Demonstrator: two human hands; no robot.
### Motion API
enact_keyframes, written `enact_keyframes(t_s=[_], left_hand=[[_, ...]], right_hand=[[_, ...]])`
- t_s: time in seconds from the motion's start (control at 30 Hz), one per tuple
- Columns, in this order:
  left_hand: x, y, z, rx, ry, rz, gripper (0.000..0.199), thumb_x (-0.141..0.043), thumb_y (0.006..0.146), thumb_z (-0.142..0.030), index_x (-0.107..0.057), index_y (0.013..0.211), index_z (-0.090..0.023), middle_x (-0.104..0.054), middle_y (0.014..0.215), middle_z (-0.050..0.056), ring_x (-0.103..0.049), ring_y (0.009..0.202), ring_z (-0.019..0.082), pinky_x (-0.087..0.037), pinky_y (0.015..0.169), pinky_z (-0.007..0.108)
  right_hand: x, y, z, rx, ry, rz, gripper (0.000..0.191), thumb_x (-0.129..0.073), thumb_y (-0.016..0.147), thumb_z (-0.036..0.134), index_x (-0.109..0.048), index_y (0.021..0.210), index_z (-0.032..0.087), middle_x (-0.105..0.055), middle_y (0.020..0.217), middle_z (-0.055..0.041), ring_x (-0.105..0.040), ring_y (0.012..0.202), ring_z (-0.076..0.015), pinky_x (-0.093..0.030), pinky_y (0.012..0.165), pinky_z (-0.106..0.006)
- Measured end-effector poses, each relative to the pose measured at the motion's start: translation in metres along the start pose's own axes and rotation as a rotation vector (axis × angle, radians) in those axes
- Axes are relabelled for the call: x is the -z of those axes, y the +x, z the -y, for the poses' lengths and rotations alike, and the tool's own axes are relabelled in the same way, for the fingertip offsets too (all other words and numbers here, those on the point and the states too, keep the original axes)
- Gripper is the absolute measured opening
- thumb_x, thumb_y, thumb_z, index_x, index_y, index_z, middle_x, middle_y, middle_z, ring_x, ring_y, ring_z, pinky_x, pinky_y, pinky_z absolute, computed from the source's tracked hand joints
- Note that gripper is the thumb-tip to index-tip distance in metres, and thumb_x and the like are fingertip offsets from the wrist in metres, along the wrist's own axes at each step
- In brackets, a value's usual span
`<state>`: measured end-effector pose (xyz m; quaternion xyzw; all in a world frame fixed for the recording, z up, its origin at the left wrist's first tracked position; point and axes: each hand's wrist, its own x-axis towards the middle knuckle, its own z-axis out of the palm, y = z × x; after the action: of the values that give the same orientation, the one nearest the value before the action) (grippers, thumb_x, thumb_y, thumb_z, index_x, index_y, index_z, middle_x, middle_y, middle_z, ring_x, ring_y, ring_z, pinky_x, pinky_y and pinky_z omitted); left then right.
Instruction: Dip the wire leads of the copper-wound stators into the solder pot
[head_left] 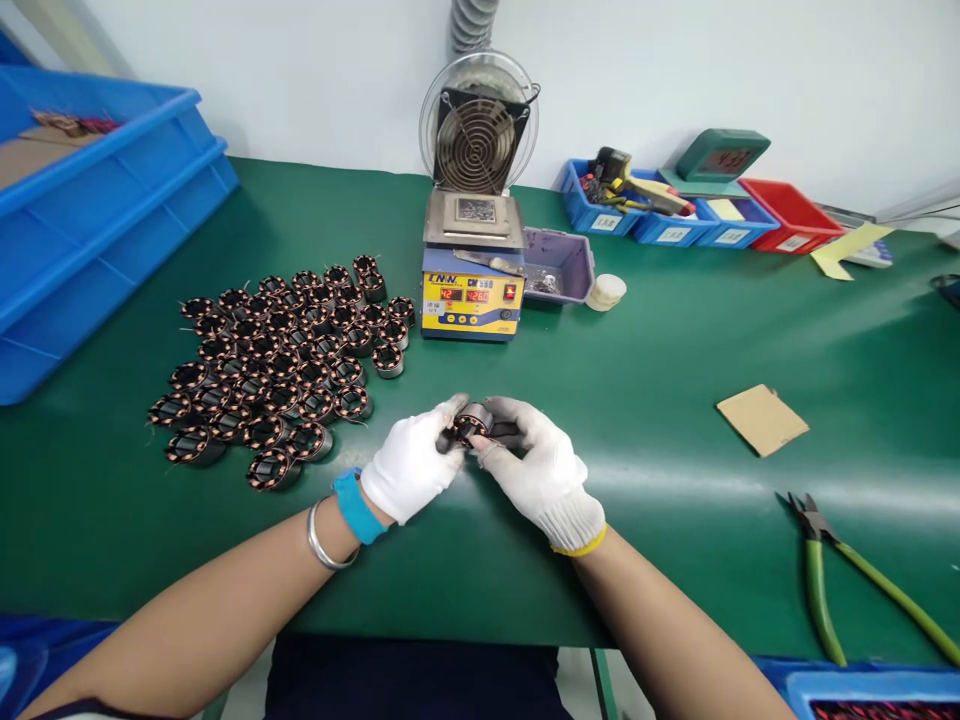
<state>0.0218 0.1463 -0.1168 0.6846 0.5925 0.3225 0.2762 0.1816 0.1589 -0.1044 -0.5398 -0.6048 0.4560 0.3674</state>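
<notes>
Between both white-gloved hands is a motor stator point(474, 422), a dark ring with copper windings, held over the green table. My left hand point(415, 455) grips its left side, and a blue band circles that wrist. On the other side, my right hand point(536, 460) has thumb and fingers closed on the ring, the thumb at its near face. Many similar stators point(285, 365) stand grouped on the table to the left. Behind the hands sits a yellow and blue solder pot point(471, 300) with red digits lit on its front.
A fan point(477, 140) rises behind the pot, beside a purple bin point(559, 262). Stacked blue crates point(112, 200) fill the left. Small blue bins point(671, 230) and a red bin point(795, 220) line the back. Cardboard point(763, 420) and green-handled cutters point(814, 560) lie to the right.
</notes>
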Motion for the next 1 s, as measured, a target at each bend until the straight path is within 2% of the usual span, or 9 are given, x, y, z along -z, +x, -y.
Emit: enact_keyframes(t_s=[0.13,0.23,0.33,0.43,0.57,0.67,0.77,0.87,1.0], left_hand=[[0.02,0.001,-0.005,0.15,-0.238,0.172,0.018,-0.051,0.074,-0.027,-0.065,0.076,-0.017,-0.068,0.069,0.004,-0.061,0.058,0.016,-0.051,0.054,0.027],[0.04,-0.001,-0.006,0.302,-0.581,0.345,0.013,-0.054,0.067,-0.027,-0.061,0.07,-0.016,-0.061,0.053,0.0,-0.051,0.04,0.012,-0.04,0.038,0.022],[0.049,-0.002,-0.004,0.293,-0.777,0.217,0.021,-0.056,0.071,-0.035,-0.059,0.074,-0.014,-0.058,0.051,0.0,-0.048,0.039,0.011,-0.036,0.037,0.021],[0.037,-0.003,-0.004,0.216,-0.701,0.043,0.036,-0.052,0.081,-0.05,-0.057,0.084,-0.015,-0.061,0.065,0.002,-0.052,0.05,0.011,-0.036,0.041,0.02],[0.02,-0.008,-0.017,0.265,-0.589,0.141,0.038,-0.057,0.079,-0.055,-0.051,0.07,-0.018,-0.054,0.058,-0.002,-0.047,0.048,0.009,-0.038,0.043,0.02],[0.03,-0.013,-0.027,0.279,-0.742,0.154,0.04,-0.059,0.075,-0.057,-0.049,0.066,-0.019,-0.053,0.052,-0.003,-0.044,0.041,0.008,-0.035,0.038,0.021],[0.044,-0.015,-0.025,0.241,-0.888,0.014,0.042,-0.059,0.075,-0.058,-0.047,0.066,-0.02,-0.051,0.05,-0.003,-0.043,0.039,0.009,-0.032,0.036,0.021],[0.044,-0.013,-0.015,0.238,-0.811,-0.119,0.05,-0.044,0.081,-0.068,-0.051,0.072,-0.019,-0.055,0.056,-0.001,-0.047,0.044,0.01,-0.034,0.038,0.022],[0.025,-0.013,-0.016,0.211,-0.653,0.107,0.058,-0.051,0.073,-0.075,-0.053,0.075,-0.017,-0.058,0.062,0.001,-0.05,0.049,0.01,-0.038,0.042,0.021]], right_hand=[[0.005,0.0,-0.002,0.015,-0.061,-0.021,0.041,-0.067,0.072,0.034,-0.063,0.11,0.018,-0.068,0.099,-0.0075,-0.066,0.076,-0.0177,-0.058,0.073,-0.035],[0.007,0.004,-0.004,-0.039,0.053,-0.042,0.044,-0.069,0.069,0.036,-0.062,0.109,0.017,-0.069,0.094,-0.0073,-0.066,0.073,-0.0176,-0.058,0.068,-0.033],[0.008,0.006,-0.001,-0.08,0.198,-0.052,0.046,-0.071,0.065,0.037,-0.061,0.105,0.015,-0.07,0.092,-0.0078,-0.066,0.072,-0.0172,-0.058,0.062,-0.03],[0.006,0.004,0.004,-0.107,0.254,-0.022,0.047,-0.073,0.063,0.036,-0.062,0.104,0.015,-0.07,0.09,-0.0072,-0.065,0.071,-0.0168,-0.057,0.059,-0.028],[0.003,0.0,0.007,-0.125,0.266,0.017,0.048,-0.076,0.062,0.038,-0.063,0.102,0.015,-0.069,0.087,-0.0065,-0.064,0.069,-0.0161,-0.056,0.058,-0.028],[0.003,0.002,0.007,-0.141,0.295,-0.004,0.048,-0.076,0.061,0.038,-0.062,0.101,0.015,-0.07,0.087,-0.0061,-0.064,0.067,-0.0153,-0.055,0.056,-0.027],[0.003,0.003,0.009,-0.163,0.341,-0.012,0.049,-0.076,0.06,0.039,-0.062,0.101,0.015,-0.069,0.086,-0.0062,-0.063,0.063,-0.0145,-0.054,0.053,-0.027],[0.003,0.002,0.012,-0.16,0.377,-0.003,0.05,-0.076,0.06,0.039,-0.061,0.1,0.014,-0.069,0.085,-0.006,-0.063,0.062,-0.0141,-0.054,0.053,-0.027],[0.0,0.0,0.012,-0.16,0.394,0.0,0.049,-0.077,0.058,0.039,-0.061,0.097,0.014,-0.068,0.08,-0.0046,-0.061,0.06,-0.0133,-0.053,0.052,-0.026]])
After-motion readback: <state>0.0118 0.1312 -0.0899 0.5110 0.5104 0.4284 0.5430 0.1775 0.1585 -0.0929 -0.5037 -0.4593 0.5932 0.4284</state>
